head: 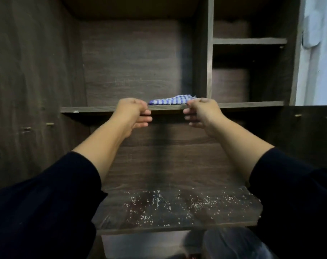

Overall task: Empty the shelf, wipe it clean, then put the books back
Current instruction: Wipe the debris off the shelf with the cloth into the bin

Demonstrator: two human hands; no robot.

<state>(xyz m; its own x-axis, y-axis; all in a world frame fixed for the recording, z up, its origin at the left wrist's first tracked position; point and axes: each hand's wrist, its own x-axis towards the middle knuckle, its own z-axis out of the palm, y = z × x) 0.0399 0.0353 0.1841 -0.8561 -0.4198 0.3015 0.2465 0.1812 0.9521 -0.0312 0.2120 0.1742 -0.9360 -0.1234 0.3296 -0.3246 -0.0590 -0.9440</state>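
view from a head camera, looking up into a dark wooden cabinet. both arms reach forward in dark sleeves. the left hand (pixel 133 111) and right hand (pixel 199 111) meet the front edge of the shelf (pixel 88 109): knuckles above the edge, fingers curled in below it. whether they clasp the board or only hover at it cannot be told. between the hands, a blue checked cloth (pixel 171 100) lies folded on the shelf, near its front edge. its right end seems to touch the right hand; it lies just beside the left. no books are in view, and the shelf holds nothing else that can be seen, so the emptying looks done and the wiping is the likely step in hand.

to wipe well: take the cloth in one hand, steady with the other on the edge, and sweep from the far corners toward the front, so dust is not pushed to the back wall.

below and nearer, a lower board (pixel 177 208) is speckled with white grit. to the right of an upright divider (pixel 209 53) are smaller compartments, seemingly bare. at the far right edge, a strip of pale wall (pixel 319 62). the light is dim.
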